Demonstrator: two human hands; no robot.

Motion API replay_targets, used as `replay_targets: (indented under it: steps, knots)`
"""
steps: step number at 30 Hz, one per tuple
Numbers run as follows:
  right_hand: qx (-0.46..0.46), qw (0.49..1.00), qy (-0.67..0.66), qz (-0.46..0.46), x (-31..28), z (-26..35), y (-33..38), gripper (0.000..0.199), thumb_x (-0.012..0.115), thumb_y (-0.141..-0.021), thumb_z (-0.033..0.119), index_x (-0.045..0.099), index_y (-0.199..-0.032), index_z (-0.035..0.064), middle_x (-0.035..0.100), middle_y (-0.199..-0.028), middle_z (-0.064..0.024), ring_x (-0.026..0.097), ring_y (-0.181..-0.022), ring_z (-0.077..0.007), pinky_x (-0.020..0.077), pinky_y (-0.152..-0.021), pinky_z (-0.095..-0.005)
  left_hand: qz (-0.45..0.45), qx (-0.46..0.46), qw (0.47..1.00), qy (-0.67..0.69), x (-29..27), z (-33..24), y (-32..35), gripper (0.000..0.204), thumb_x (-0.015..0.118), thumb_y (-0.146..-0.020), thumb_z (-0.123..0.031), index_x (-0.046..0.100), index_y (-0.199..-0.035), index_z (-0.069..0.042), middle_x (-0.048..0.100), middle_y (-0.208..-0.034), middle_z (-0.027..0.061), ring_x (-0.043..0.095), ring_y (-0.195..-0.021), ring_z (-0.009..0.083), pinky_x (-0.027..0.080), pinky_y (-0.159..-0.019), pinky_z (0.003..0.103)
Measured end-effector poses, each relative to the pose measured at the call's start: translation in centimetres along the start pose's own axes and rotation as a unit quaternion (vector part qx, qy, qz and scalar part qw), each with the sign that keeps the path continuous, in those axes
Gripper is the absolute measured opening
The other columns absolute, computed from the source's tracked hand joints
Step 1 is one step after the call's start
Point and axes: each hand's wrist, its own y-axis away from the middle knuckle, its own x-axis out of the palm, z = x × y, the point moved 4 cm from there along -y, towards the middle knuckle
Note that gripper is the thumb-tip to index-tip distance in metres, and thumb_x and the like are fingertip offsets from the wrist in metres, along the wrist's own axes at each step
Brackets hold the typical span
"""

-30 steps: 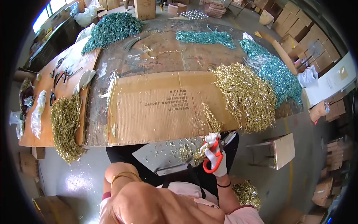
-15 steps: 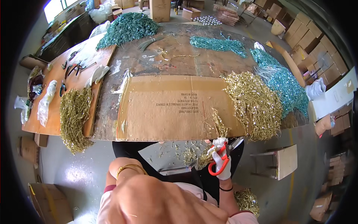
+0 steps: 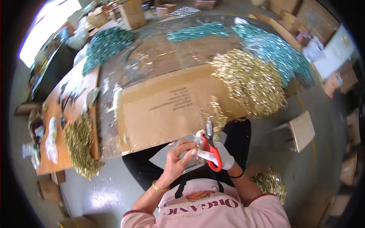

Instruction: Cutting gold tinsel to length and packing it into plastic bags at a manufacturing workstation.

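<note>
My right hand, in a white glove, is closed around red-handled scissors, their blades pointing away from me. My bare left hand meets it over my lap, thumb and fingertips drawn in at the gloved fingers. Whatever lies between those fingertips is too small and blurred to name. Just beyond the scissors, a narrow bunch of gold tinsel hangs over the near edge of a cardboard sheet on the table.
A large gold tinsel heap covers the sheet's right end. Teal tinsel lies beyond it, with another teal pile far left. On the left board are more gold tinsel and pliers. A stool stands right.
My left hand has come down from close to the camera to meet my right hand. The scissors have shifted left and now point away. The whole view has tilted.
</note>
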Motion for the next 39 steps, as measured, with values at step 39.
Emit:
replay_targets:
  steps: [39]
  knots:
    - [0.218,0.947,-0.050,0.229,-0.9,-6.3,4.1,0.024,0.044,-0.082,0.012,0.047,-0.102,-0.0006,0.048,-0.053,-0.0041,0.046,-0.044,-0.0130,0.0388,-0.045,-0.0238,-0.419,0.249,0.771,0.410,-13.3,-3.4,4.7,0.020,0.040,-0.096,-0.027,0.042,-0.095,-0.007,0.054,-0.081,0.0066,0.059,-0.069,0.0163,0.053,-0.063,0.034]
